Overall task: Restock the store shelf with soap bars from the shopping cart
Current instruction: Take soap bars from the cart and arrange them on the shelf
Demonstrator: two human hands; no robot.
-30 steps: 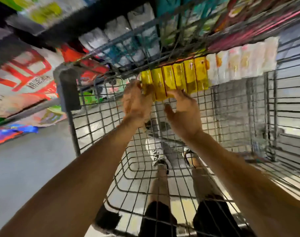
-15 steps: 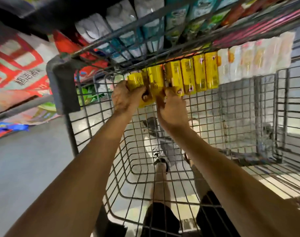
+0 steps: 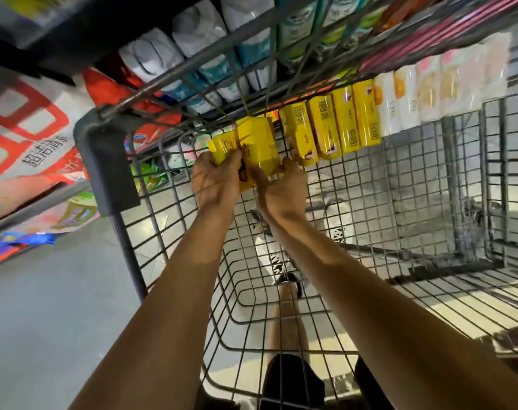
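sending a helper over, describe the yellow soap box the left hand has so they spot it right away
Start at the grey wire shopping cart and find the row of yellow soap boxes along its far wall. At the row's left end, the left hand grips the leftmost yellow box. Unlike its upright neighbours, it is pulled out and tilted.

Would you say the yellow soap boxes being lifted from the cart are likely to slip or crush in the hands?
The yellow soap boxes look glossy, so probably slippery. Their square edges suggest stiff cartons, unlikely to crush. Left hand and right hand clamp several together; one might slide out.
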